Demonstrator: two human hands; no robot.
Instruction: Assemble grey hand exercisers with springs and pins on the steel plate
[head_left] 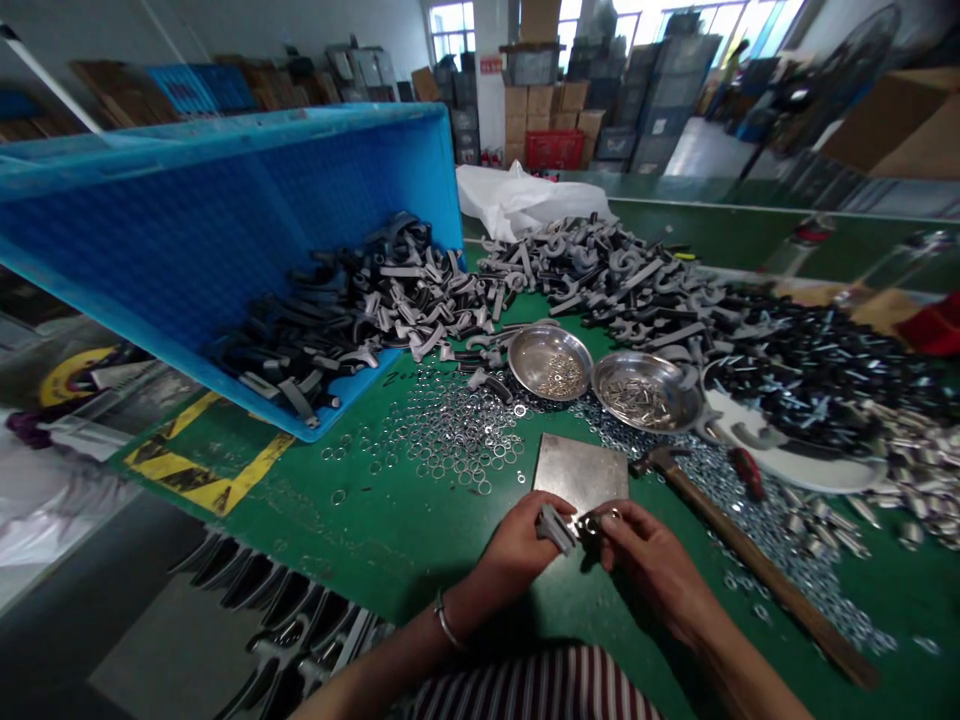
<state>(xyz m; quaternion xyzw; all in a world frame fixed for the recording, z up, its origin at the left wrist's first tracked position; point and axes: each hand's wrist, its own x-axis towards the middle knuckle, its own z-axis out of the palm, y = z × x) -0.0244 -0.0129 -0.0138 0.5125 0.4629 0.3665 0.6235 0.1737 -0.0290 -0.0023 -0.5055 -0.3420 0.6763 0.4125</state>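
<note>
The left forearm (382,655) enters at seven o'clock, the right forearm (739,655) between four and five. Near five o'clock, the left hand (521,540) curls in a grip; just beside it, the right hand (649,555) pinches thumb to fingers.

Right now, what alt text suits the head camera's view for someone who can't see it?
A person's left hand grips a grey part and the right hand a small shiny piece beside it, over a green table. Beyond are a metal plate and two bowls of small parts; a hammer lies to the right, a blue crate to the left.
</note>
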